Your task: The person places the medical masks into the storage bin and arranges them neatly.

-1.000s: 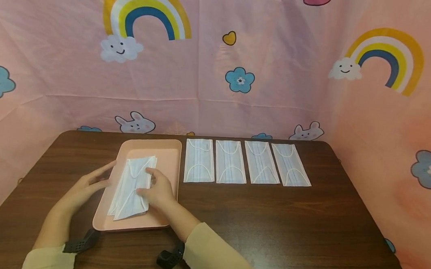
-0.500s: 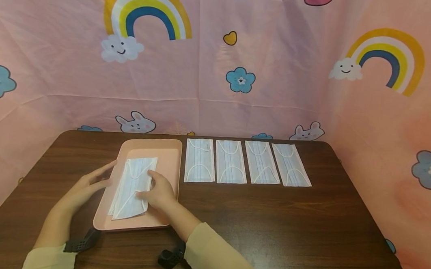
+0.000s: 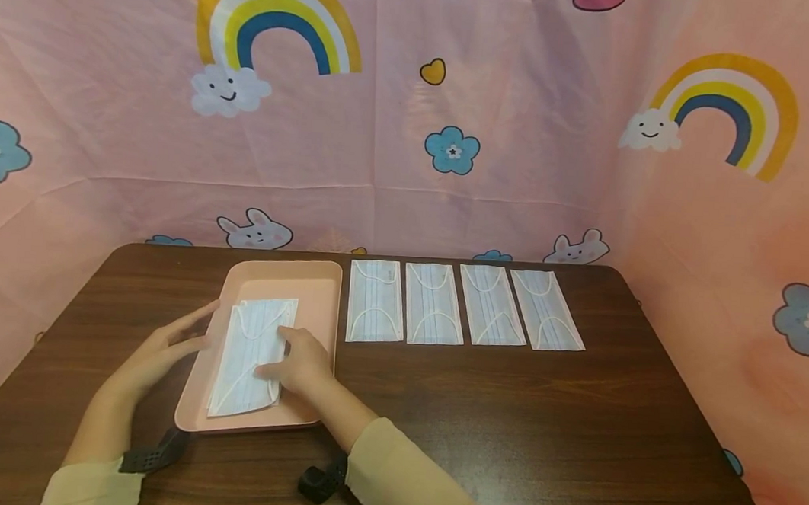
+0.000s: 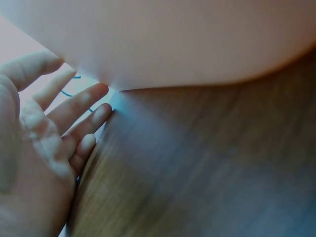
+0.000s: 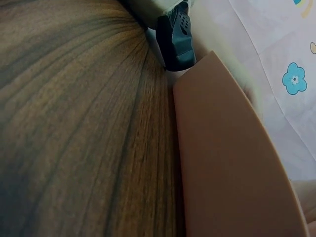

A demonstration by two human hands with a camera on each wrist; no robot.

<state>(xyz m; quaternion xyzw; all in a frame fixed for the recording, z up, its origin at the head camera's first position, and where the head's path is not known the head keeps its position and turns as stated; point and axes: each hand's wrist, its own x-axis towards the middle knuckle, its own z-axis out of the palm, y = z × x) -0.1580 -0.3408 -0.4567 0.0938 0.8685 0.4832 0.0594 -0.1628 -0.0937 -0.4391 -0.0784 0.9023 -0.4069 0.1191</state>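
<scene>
A face mask point(image 3: 251, 351), pale blue and white with ear loops, lies over at least one other mask in the pink tray point(image 3: 316, 286). My right hand point(image 3: 302, 365) holds the top mask at its right side, with the thumb over the mask; the other fingertips are partly hidden. At the tray's left rim is my left hand point(image 3: 159, 358), its fingers extended and touching the rim. In the left wrist view, the fingers of the left hand point(image 4: 54, 116) reach toward the tray's side wall point(image 4: 173, 44). The right wrist view shows the tray's outer wall point(image 5: 232, 158), with the right hand mostly hidden.
Right of the tray, several face masks point(image 3: 434, 304) lie flat in a row near the back edge of the dark wooden table point(image 3: 505, 425). A pink patterned cloth point(image 3: 507, 136) hangs behind and at the sides. Black wrist cameras point(image 3: 320, 483) sit on both wrists.
The top mask has slid slightly left and toward me, uncovering some of the mask beneath at its upper right. My right hand has shifted slightly; the left hand stays at the rim.
</scene>
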